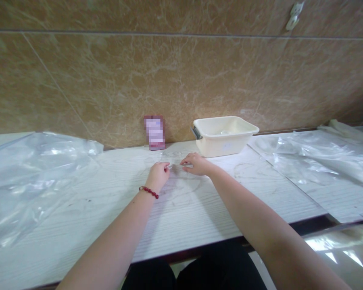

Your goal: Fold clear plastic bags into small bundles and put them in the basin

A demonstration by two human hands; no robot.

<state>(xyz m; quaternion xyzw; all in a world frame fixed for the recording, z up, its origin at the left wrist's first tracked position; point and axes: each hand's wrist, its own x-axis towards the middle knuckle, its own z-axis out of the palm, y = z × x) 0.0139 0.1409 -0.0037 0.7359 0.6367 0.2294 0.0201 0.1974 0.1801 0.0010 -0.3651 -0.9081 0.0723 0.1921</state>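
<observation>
The left hand [159, 176] sits forward and to the left of the cream tub, thumb and fingertips pinched on a small clear piece [168, 166]. The right hand [196, 164] is nearer the tub, just in front of its left end; thumb and fingers are curved with a gap between them. Whether transparent material spans that gap cannot be told. A red bead bracelet [149, 192] encircles the left wrist.

The cream tub [220, 145] stands upright on the white table [181, 225], its grey handle [196, 133] at the left end. Left of the tub, a rectangular object [155, 133] with a blurred face stands near the wall [169, 80]. Clear plastic sheeting [48, 177] lies well to the tub's left; more clear plastic [308, 157] lies to its right.

Caution: the held piece is small and transparent — a loosened pinch could drop it, and it would be hard to find against the pale surface left of the tub. A wide sweep of the right forearm could catch the tub — or drag the loose plastic on its right.
</observation>
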